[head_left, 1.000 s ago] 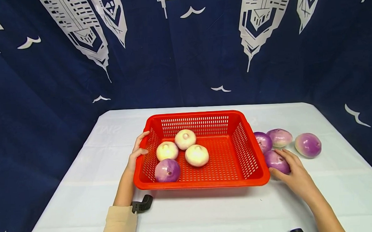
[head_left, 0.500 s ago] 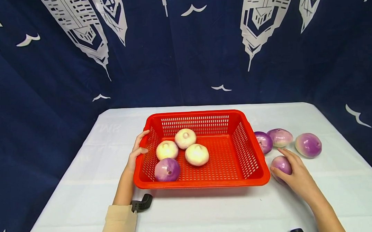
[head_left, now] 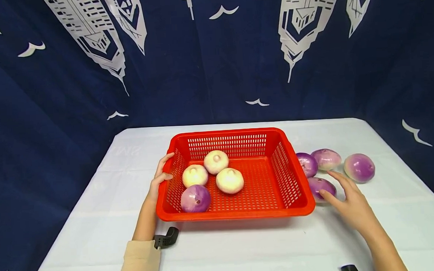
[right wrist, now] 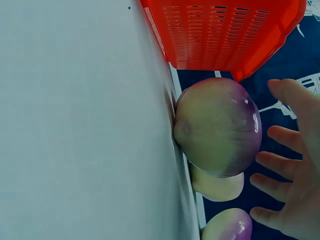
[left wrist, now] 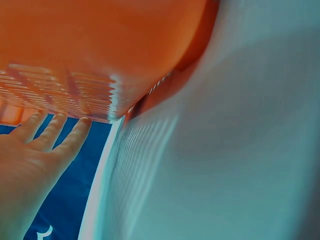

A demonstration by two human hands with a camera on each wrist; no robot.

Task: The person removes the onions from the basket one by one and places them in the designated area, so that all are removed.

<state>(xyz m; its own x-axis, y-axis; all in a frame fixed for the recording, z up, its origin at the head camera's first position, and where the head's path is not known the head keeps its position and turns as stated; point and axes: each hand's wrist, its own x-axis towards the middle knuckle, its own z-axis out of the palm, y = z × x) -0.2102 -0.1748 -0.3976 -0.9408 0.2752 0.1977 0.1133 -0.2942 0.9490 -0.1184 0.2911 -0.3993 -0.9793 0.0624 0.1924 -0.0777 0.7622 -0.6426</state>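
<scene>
Head view: the left hand [head_left: 157, 182] rests with relaxed fingers against the red basket [head_left: 294, 197] at its 9 o'clock wall. The right hand [head_left: 351, 204], fingers spread, hovers just beside a purple onion [head_left: 319, 185] lying on the surface [head_left: 243, 247] at the basket's 3 o'clock.

Left wrist view: straight fingers [left wrist: 75, 137] meet the basket wall.

Right wrist view: open fingers [right wrist: 280, 162] stand apart from the onion, gripping nothing. A loose, glancing touch could roll this round onion into its neighbours.

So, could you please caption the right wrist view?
Open right hand beside a purple onion on the table, red basket behind.
</scene>
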